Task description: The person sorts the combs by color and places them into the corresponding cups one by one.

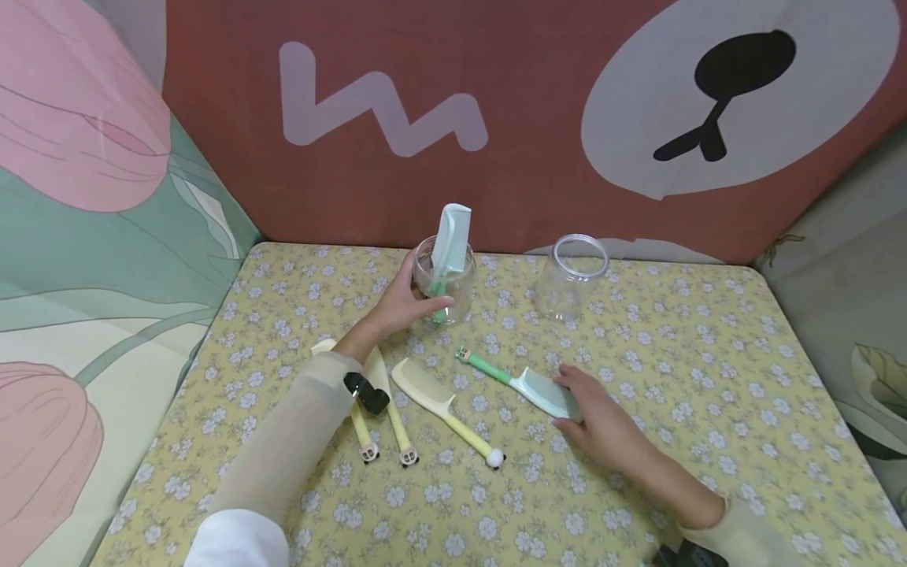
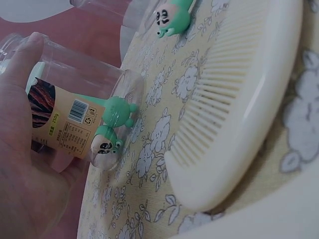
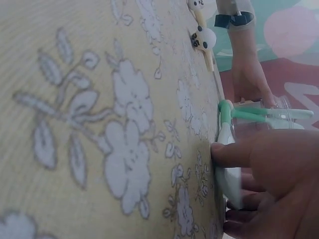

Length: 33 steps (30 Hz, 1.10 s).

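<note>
A clear plastic jar (image 1: 462, 303) with a printed label (image 2: 70, 117) stands at the back of the table, and my left hand (image 1: 404, 305) grips it round its side. Inside lean two green combs (image 1: 453, 236), heads up, their animal-face handle ends (image 2: 107, 142) at the jar's bottom. My right hand (image 1: 602, 425) pinches the pale toothed part of another green comb (image 1: 542, 391), thumb on the near side. That comb lies on the table, its green handle pointing toward the jar. My right fingers are partly hidden in the right wrist view.
A second clear jar (image 1: 572, 287) stands open at the back right. Between my arms lies a cream-yellow comb (image 1: 428, 387); two more yellow combs (image 1: 395, 421) lie partly under my left forearm. The flowered tablecloth (image 1: 708, 378) meets a red printed wall (image 1: 524, 181) behind.
</note>
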Motion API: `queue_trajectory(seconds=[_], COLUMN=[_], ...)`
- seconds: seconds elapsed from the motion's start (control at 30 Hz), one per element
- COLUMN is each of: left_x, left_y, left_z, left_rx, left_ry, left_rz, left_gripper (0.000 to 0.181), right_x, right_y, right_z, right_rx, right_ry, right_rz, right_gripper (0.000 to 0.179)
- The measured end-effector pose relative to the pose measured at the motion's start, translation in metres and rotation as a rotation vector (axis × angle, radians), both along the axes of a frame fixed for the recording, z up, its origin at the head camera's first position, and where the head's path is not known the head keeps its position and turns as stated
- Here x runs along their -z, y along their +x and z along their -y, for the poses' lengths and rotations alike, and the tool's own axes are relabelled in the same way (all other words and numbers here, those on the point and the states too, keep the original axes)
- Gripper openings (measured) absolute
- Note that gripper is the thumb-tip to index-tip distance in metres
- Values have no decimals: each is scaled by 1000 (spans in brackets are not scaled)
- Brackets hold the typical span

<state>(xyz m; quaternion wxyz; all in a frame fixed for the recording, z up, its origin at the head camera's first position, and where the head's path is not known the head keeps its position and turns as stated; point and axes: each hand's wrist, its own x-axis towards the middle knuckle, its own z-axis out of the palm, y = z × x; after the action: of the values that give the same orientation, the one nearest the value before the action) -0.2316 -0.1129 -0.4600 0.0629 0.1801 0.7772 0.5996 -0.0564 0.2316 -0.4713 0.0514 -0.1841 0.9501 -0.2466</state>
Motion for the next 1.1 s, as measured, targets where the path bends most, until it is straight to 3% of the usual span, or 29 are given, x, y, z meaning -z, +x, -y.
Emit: queue_trajectory(seconds=[0.23, 0.37, 0.6, 0.8, 1.1], left_x=[0, 0, 1, 1, 0], left_y=[-1, -2, -2, -3, -3], left_z=[0, 0, 1, 0, -2], left_rx=[14, 21, 27, 20, 20], left_ry=[29, 35, 27, 20, 33], left_rz=[-18, -23, -23, -16, 12], left_gripper=[103, 103, 102, 102, 103], right_x=[-1, 0, -3, -18, -42], right_y=[-3, -7, -14, -21, -32], right_z=[-4, -10, -17, -22, -13], right_rx=[74, 80, 130, 90, 84], right_ry=[-218, -413, -620, -884, -1124], right_rz=[60, 84, 150, 138, 118], right_gripper=[30, 22, 6, 12, 14])
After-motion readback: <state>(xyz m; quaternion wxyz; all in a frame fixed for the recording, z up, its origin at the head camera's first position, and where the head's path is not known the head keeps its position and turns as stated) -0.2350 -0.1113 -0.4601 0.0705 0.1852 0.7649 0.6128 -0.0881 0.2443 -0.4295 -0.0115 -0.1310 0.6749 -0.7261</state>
